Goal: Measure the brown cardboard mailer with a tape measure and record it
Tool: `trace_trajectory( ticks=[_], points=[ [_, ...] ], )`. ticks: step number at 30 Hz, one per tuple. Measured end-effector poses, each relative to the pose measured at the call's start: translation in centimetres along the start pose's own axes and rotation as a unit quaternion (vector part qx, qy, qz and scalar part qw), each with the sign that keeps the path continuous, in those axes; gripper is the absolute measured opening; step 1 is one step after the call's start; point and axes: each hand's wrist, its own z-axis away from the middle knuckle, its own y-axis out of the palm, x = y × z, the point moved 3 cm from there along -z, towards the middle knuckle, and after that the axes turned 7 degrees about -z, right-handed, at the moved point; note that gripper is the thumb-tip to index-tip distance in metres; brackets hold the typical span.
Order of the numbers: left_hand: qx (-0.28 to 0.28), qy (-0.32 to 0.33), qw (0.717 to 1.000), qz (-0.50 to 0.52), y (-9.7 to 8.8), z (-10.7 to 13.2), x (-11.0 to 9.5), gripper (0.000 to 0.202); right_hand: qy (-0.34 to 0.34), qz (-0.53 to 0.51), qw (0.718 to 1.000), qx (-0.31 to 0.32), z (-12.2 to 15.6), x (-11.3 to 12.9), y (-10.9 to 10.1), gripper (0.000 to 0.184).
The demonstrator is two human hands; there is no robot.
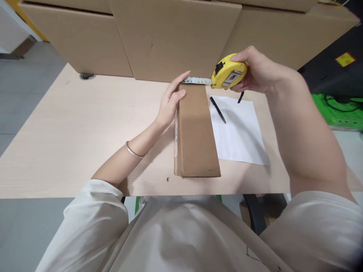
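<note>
A yellow tape measure (230, 72) is in my right hand (255, 70), whose fingers are wrapped round its case. Its metal blade (197, 81) is pulled out leftward along the far short edge of a closed cardboard box (197, 128). My left hand (171, 98) grips the far left corner of this box, thumb on the top face. The left index finger reaches the blade's free end; the exact contact there is hard to see. A black wrist strap hangs below the tape measure.
Right of the box, a black pen (217, 110) lies on a printed sheet of paper (244, 132). Large cardboard boxes (181, 37) stand along the back of the pale table (70, 143). A cable hole (87, 76) is at the back left.
</note>
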Motion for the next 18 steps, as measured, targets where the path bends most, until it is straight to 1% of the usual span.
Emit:
trace_trajectory(
  ticks=[3,6,9,12,14,16,18],
  points=[
    [-0.001,-0.002,1.0,0.001,-0.1,0.0,0.1,0.089,-0.016,0.01,0.999,0.047,-0.4,0.3,1.5,0.028],
    [0.001,-0.007,1.0,0.004,-0.1,-0.1,0.2,0.09,-0.025,0.028,0.998,0.058,-0.7,0.6,2.2,0.033],
    [0.001,-0.008,1.0,0.014,0.1,-0.1,-0.1,0.092,-0.033,0.005,0.997,0.072,-0.5,0.4,2.5,0.034],
    [-0.001,-0.01,1.0,0.018,0.5,-0.1,-0.9,0.1,-0.047,-0.041,0.997,0.054,-0.3,-0.1,2.6,0.033],
    [-0.002,-0.023,1.0,0.016,0.6,0.1,-1.1,0.108,-0.049,-0.064,0.996,0.046,-0.2,-0.5,2.8,0.032],
    [-0.001,-0.042,0.999,0.012,0.2,0.3,-0.9,0.114,-0.058,-0.08,0.994,0.047,-0.1,-0.7,3.0,0.031],
    [-0.002,-0.052,0.999,0.007,-0.6,0.5,-0.2,0.114,-0.072,-0.093,0.992,0.049,-0.1,-0.7,3.4,0.029]
  ],
)
